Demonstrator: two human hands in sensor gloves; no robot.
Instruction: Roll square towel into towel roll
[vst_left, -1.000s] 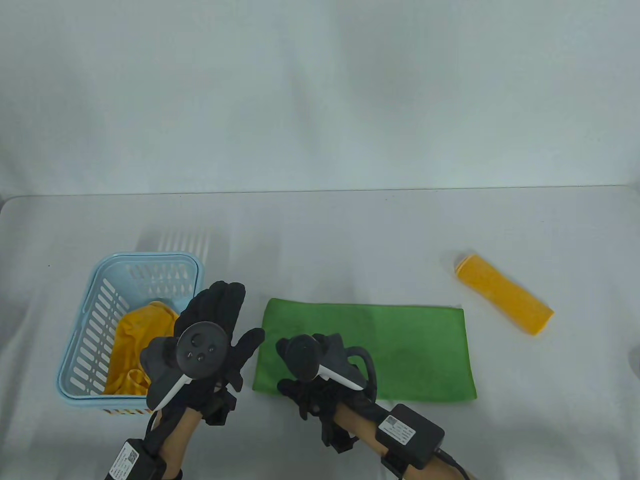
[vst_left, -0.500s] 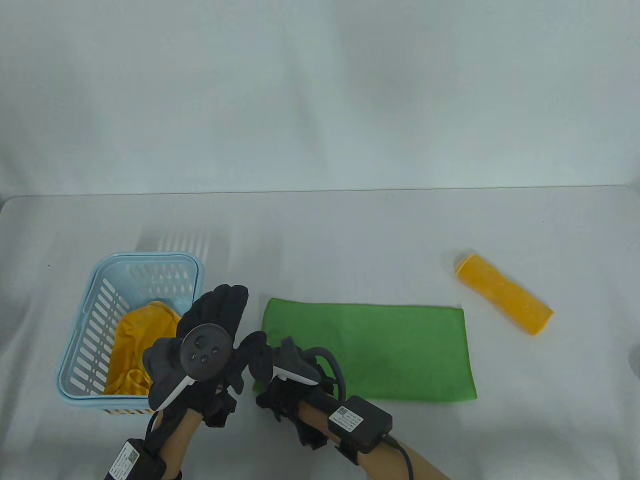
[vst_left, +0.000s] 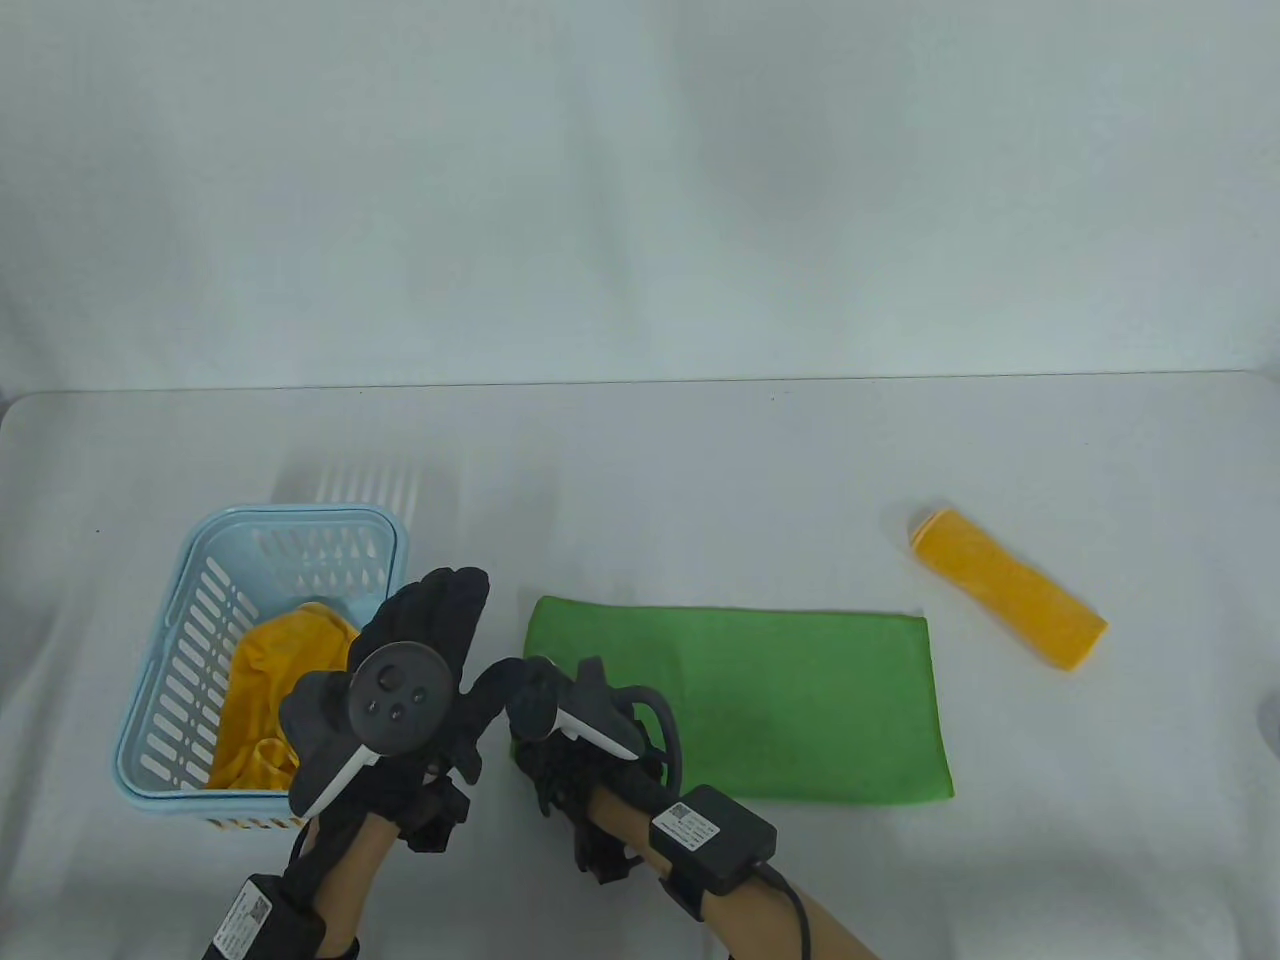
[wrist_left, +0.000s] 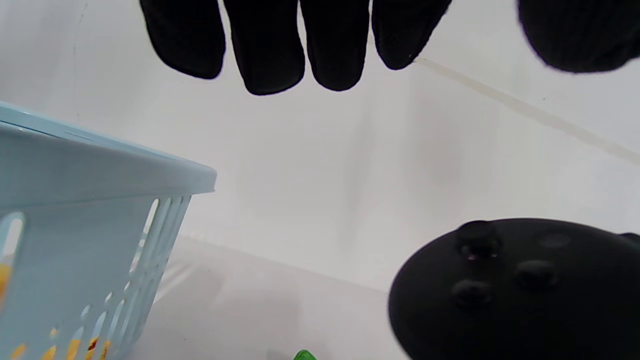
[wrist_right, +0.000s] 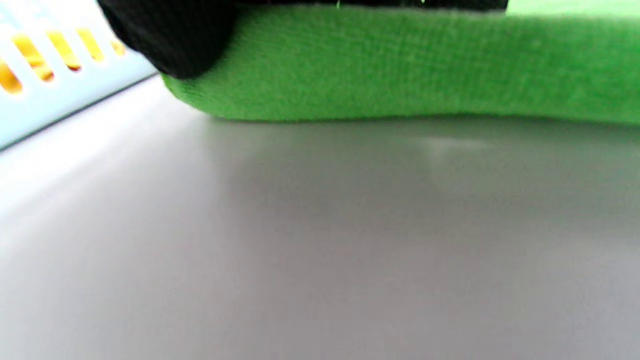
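The folded green towel (vst_left: 760, 700) lay on the counter (vst_left: 700, 480); the right hand (vst_left: 560, 745) gripped its left corner. The left hand (vst_left: 430, 650) hovered, fingers (wrist_left: 270, 45) straight, beside the basket (vst_left: 165, 640) holding yellow cloth (vst_left: 265, 700).

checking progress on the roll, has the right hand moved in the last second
Yes. The right hand has shifted left along the green towel, from near its front edge to its front-left corner, closer to the blue basket.
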